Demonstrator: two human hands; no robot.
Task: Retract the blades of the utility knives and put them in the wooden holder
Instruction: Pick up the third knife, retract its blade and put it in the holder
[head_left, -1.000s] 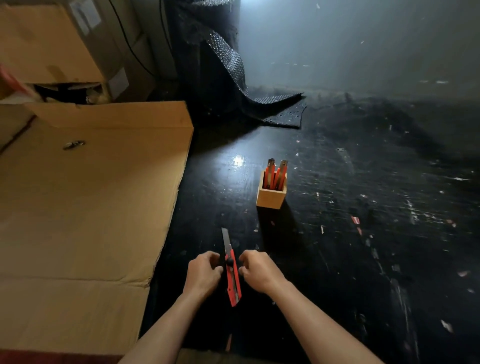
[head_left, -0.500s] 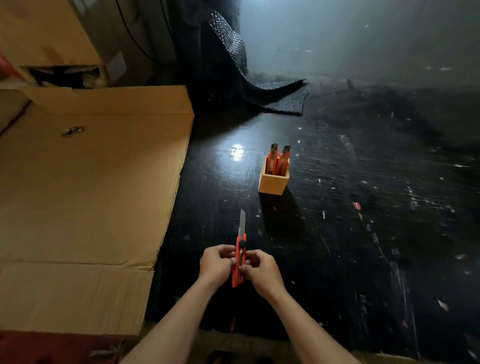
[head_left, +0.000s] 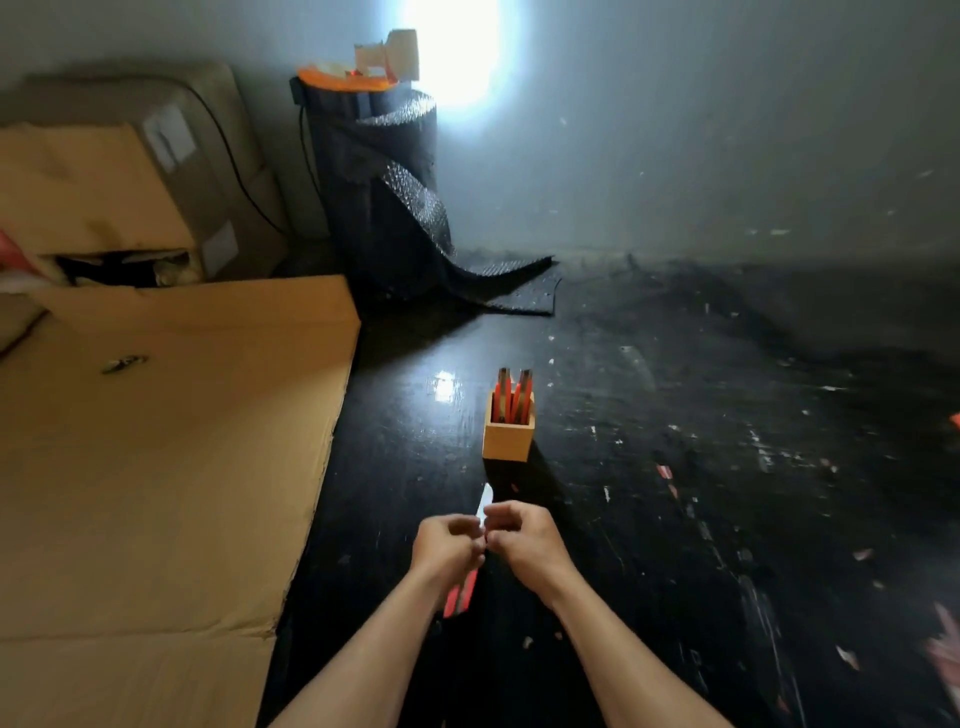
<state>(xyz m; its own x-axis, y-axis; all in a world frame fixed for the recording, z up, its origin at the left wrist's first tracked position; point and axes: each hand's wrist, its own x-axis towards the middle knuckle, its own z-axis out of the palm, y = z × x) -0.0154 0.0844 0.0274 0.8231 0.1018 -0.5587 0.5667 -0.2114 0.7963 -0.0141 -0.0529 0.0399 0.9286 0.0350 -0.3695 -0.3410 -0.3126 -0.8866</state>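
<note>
**Blade still out: a light knife held in both hands, short of the holder**

The utility knife (head_left: 461, 592) is near the bottom centre of the scene, raised above the dark floor (head_left: 675, 467), its red handle slanting down toward the viewer below the hands and its pale blade (head_left: 484, 503) sticking out above them, pointing toward the far side. The blade is plainly extended, so the retracting step looks unfinished.

The left hand (head_left: 448, 545) is curled around the handle's upper part. The right hand (head_left: 522, 538) is closed against it from the right, fingers bent near the top of the handle; whether it pinches the slider or only steadies the body is hidden by the knuckles.

The knife looks slim and light, a stiff plastic body with a thin metal blade. The handle is probably smooth, so a wrap of the fingers around its middle seems the safest hold, with a thumb on the slider and all fingertips kept below the bare edge. The blade is thin and would likely snap or cut if pushed sideways.

Just beyond the hands, near but apart, stands the wooden holder (head_left: 508, 440), a small open box already carrying other red knives (head_left: 511, 397) upright. Room remains inside, though it looks tight, and the box seems light enough to tip if bumped.

To the left lies a flattened cardboard sheet (head_left: 156, 467); a dark bubble-wrap roll (head_left: 384, 197) stands at the far wall.
</note>
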